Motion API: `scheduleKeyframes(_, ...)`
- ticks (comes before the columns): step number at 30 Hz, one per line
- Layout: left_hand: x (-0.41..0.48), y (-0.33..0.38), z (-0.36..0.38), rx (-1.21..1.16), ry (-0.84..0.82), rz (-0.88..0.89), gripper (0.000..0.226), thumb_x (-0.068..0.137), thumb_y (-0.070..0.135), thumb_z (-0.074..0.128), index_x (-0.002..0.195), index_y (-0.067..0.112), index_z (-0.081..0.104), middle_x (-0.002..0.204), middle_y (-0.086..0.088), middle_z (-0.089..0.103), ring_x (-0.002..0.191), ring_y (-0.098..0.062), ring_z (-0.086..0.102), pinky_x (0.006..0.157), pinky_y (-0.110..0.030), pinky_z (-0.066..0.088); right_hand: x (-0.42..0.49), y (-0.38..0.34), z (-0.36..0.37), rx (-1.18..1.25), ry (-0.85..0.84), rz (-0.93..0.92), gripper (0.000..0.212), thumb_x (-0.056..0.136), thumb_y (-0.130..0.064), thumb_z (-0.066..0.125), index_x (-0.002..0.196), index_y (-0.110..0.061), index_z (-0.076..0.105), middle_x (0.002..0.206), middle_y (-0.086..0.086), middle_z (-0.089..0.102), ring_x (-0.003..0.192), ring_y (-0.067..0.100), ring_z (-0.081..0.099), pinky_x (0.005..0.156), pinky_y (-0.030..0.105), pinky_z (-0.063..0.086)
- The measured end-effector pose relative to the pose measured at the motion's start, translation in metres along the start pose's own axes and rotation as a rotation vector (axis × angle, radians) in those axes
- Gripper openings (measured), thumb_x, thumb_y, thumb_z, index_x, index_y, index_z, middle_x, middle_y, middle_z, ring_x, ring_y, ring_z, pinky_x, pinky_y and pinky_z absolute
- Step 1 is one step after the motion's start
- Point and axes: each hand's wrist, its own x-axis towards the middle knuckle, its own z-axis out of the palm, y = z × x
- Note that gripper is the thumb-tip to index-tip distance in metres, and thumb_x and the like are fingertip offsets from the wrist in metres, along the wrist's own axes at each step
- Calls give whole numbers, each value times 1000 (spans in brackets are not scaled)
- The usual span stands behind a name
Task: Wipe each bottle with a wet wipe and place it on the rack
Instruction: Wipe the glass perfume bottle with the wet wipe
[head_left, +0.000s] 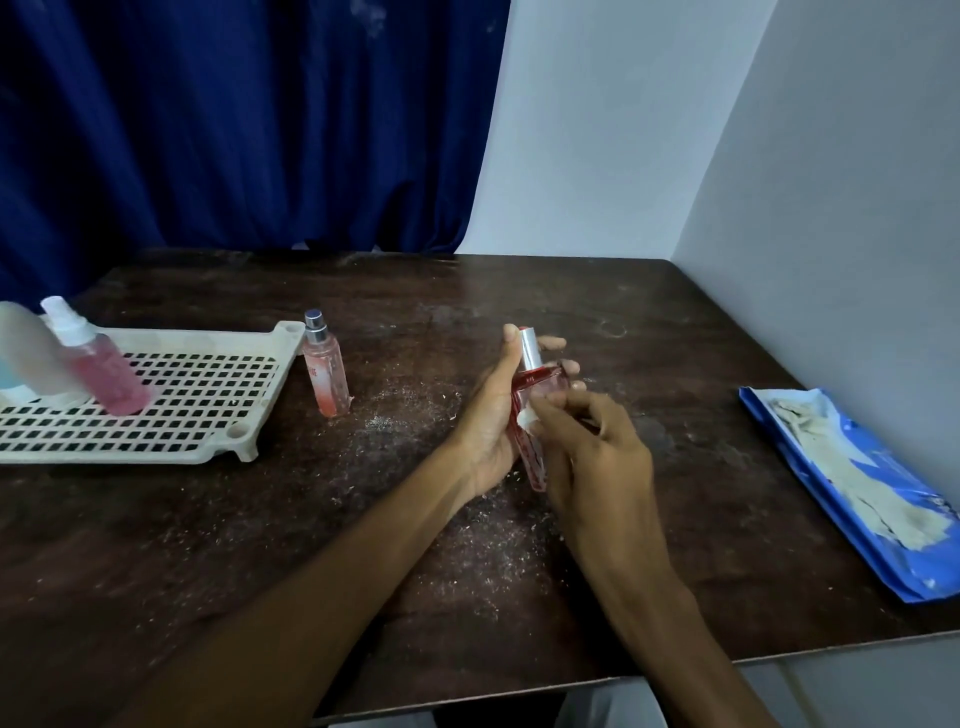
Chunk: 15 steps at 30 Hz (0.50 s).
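My left hand grips a red bottle with a silver cap above the middle of the dark table, cap pointing away from me. My right hand pinches a small white wet wipe against the bottle's side. A white slotted rack lies at the left. On it stand a pink spray bottle and a pale bottle at the frame's edge. A slim pink bottle with a silver cap stands on the table just right of the rack.
A blue wet-wipe pack lies open at the table's right side, next to the white wall. White crumbs and dust are scattered over the wooden table. A blue curtain hangs behind it.
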Motion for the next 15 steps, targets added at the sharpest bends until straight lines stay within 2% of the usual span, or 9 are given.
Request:
scheduleKeyframes(3, 0, -1, -1, -9, -4, 3, 53, 101, 55, 34, 113, 12, 62, 101, -12, 68, 87, -24, 66, 85, -38, 56, -12, 5, -9, -164, -31, -120, 24, 82, -5, 70, 104, -6, 77, 108, 9, 71, 95, 19, 63, 77, 23, 54)
scheduleKeyframes(4, 0, -1, -1, -13, -5, 0, 53, 101, 55, 34, 113, 12, 62, 100, -12, 68, 87, -24, 66, 83, -38, 56, -13, 12, -11, -185, -26, -129, 26, 78, -1, 74, 103, -6, 77, 106, 9, 72, 93, 22, 65, 77, 25, 55)
scheduleKeyframes(5, 0, -1, -1, -12, -6, 0, 53, 101, 55, 35, 113, 12, 62, 100, -12, 68, 87, -24, 66, 84, -38, 56, -11, 14, -13, -154, -14, -93, 26, 78, 1, 74, 103, -6, 77, 105, 8, 73, 93, 16, 65, 79, 21, 54)
scheduleKeyframes(7, 0, -2, -1, 5, 6, 3, 53, 100, 56, 36, 112, 12, 63, 101, -12, 68, 88, -24, 66, 86, -40, 55, -5, 16, -13, -84, 41, -29, 23, 84, 4, 66, 102, -5, 76, 101, 4, 72, 95, -6, 56, 85, 1, 40)
scheduleKeyframes(9, 1, -2, -2, 10, 31, 7, 53, 100, 56, 36, 110, 12, 63, 103, -14, 68, 88, -25, 67, 85, -39, 56, 3, 12, -9, -49, 53, -18, 20, 88, 2, 60, 101, -3, 75, 98, 0, 71, 94, -9, 56, 84, -2, 37)
scheduleKeyframes(12, 3, -3, -4, -10, 65, 4, 52, 100, 57, 36, 107, 12, 61, 104, -16, 68, 89, -27, 67, 82, -38, 57, -2, -1, -7, -146, -50, -167, 17, 80, -2, 74, 97, 0, 76, 99, 10, 72, 89, 21, 66, 74, 24, 55)
scheduleKeyframes(15, 5, -4, -7, -16, 76, -12, 51, 100, 57, 35, 105, 13, 61, 104, -16, 68, 89, -26, 69, 86, -42, 56, -14, 3, -10, -193, -86, -204, 25, 71, 6, 81, 95, -2, 77, 98, 10, 73, 84, 27, 67, 67, 33, 59)
